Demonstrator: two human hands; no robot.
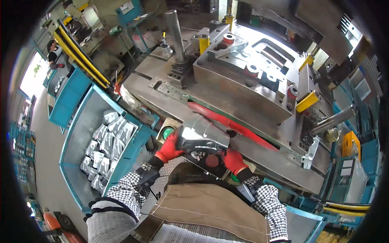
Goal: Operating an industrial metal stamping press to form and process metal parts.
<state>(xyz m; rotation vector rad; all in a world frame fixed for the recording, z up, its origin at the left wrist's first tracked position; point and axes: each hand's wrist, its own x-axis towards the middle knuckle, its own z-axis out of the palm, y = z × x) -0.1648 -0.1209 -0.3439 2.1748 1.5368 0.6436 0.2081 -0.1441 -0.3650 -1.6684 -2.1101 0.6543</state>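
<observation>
Between my two red-gloved hands is a shiny, curved pressed sheet-metal part (204, 135), held in front of the press bed. My left hand (169, 150) grips its left end, the fingers partly hidden behind the metal. At the lower right corner, my right hand (235, 160) closes on the part's edge. Just left of the part, a green push button (167, 133) sits on a control box; another green button (234, 177) shows beside my right wrist. Beyond the part stands a large steel die (239, 91) with a bright top surface.
A blue bin (77, 141) on the left holds several pressed metal parts (106, 141). A red strip (239, 127) runs along the die's front. Upright steel guide posts (175, 36) and yellow blocks (308, 101) stand around the die. Another person (52, 52) is at the far left.
</observation>
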